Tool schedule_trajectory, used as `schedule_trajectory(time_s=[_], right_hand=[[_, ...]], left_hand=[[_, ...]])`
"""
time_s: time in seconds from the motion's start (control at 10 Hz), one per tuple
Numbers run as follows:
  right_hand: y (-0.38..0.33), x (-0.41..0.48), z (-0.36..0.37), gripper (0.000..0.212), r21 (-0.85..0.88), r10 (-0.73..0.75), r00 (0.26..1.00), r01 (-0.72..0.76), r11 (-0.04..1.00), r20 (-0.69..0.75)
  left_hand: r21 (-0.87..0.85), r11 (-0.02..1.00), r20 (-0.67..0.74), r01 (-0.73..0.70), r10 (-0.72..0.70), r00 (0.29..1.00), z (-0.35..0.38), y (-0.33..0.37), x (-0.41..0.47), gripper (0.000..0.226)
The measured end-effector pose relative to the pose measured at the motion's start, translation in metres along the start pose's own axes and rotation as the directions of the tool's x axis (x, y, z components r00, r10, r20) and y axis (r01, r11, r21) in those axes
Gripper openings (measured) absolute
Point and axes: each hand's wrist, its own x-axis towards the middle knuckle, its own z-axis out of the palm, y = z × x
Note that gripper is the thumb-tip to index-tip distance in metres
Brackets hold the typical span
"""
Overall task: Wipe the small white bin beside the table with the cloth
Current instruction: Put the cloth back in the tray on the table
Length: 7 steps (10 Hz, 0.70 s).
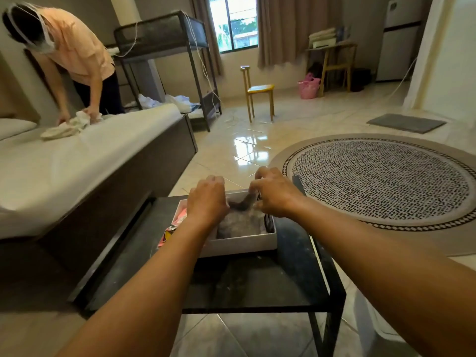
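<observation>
A grey cloth (239,224) lies in a shallow white box (242,244) on the low black table (257,284). My right hand (274,195) pinches a raised corner of the cloth at the box's far side. Beside it, my left hand (206,200) has its fingers curled down onto the cloth's far edge; the fingertips are hidden. A white rounded shape, seemingly the small white bin (373,315), stands on the floor at the table's right side, mostly covered by my right forearm.
Pink and coloured packets (173,226) fill the box's left part. A bed (85,161) runs along the left, where another person (77,55) handles laundry. A round patterned rug (381,181) lies to the right. A yellow chair (258,91) stands farther back on the tiled floor.
</observation>
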Motion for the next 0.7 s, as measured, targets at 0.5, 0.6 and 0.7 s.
schedule_trajectory(time_s=[0.5,0.6,0.7], right_hand=[[-0.001,-0.054,-0.079,0.034,0.326,-0.078,0.988,0.030,0.945,0.135],[0.000,-0.118,-0.152,0.031,0.442,-0.056,0.998,0.062,0.895,-0.027],[0.002,-0.200,-0.215,0.032,0.558,-0.037,0.978,0.149,0.816,-0.207]], left_hand=[[0.114,0.972,0.250,-0.207,0.174,0.953,-0.023,0.015,-0.029,0.029],[-0.108,0.959,-0.168,-0.263,0.243,0.955,-0.040,0.005,-0.078,0.028],[-0.315,0.897,-0.231,-0.309,0.243,0.942,-0.046,0.002,-0.166,0.034]])
